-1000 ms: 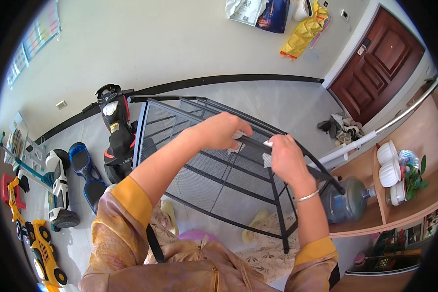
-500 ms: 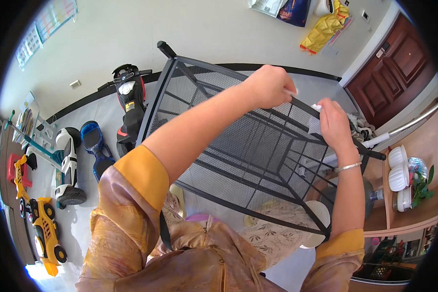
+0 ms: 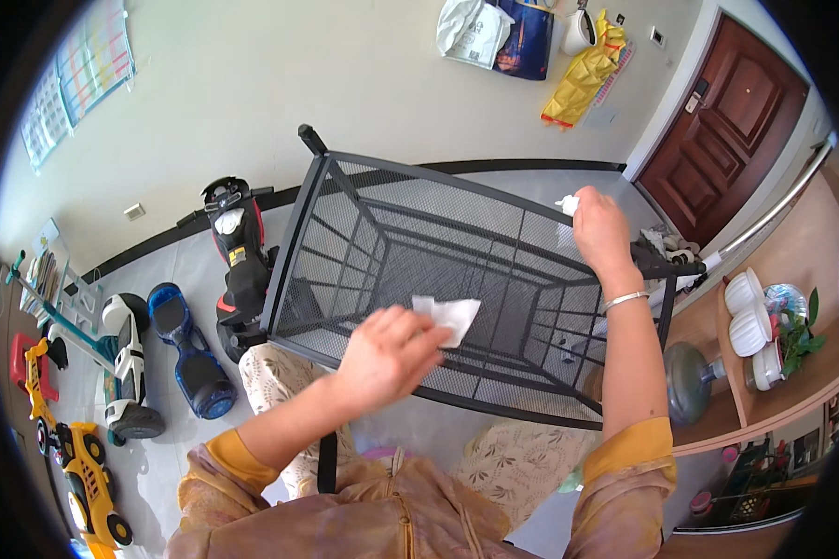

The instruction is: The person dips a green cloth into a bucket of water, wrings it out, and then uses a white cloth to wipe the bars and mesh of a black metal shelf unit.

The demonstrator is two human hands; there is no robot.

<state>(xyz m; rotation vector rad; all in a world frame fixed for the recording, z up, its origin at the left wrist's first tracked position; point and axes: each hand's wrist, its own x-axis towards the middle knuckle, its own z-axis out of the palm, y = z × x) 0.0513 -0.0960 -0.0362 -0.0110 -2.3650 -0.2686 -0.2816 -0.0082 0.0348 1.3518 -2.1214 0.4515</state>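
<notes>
**Two hands on a black mesh rack, a white wipe in each**

Nearest: patterned beige trousers and an orange-cuffed tunic, seen from above. Both forearms reach forward to the rack.

Left hand (image 3: 387, 352): fingers curled down over a crumpled white wipe (image 3: 449, 315), pressing it flat on the mesh panel near the front rail. Hand closed on the wipe, not spread.

Right hand (image 3: 602, 229): held higher and farther out, at the far right rail. Fingertips pinch a small white wad (image 3: 568, 203); a thin bangle sits on the wrist.

The black mesh rack (image 3: 382, 219): powder-coated metal, fine perforated panels in a tube frame, several tiers visible through one another. It lies tipped toward the person, front rail resting about at the knees.

Risks, as judgement: the rack looks steadied only by two hands and the legs, so a hard push could let it slide or roll sideways. Soft paper on mesh may snag and tear, leaving shreds in the holes. Fingers near frame joints could be pinched.

Farther: pale tiled floor, with a blue hoverboard (image 3: 189, 347), a red-and-black ride-on motorbike (image 3: 238, 252) and a yellow toy car (image 3: 86, 475) at the left. At the right, a wooden shelf (image 3: 718, 401) with white bowls. Beyond, a cream wall with hung bags and a dark red door (image 3: 732, 116).
</notes>
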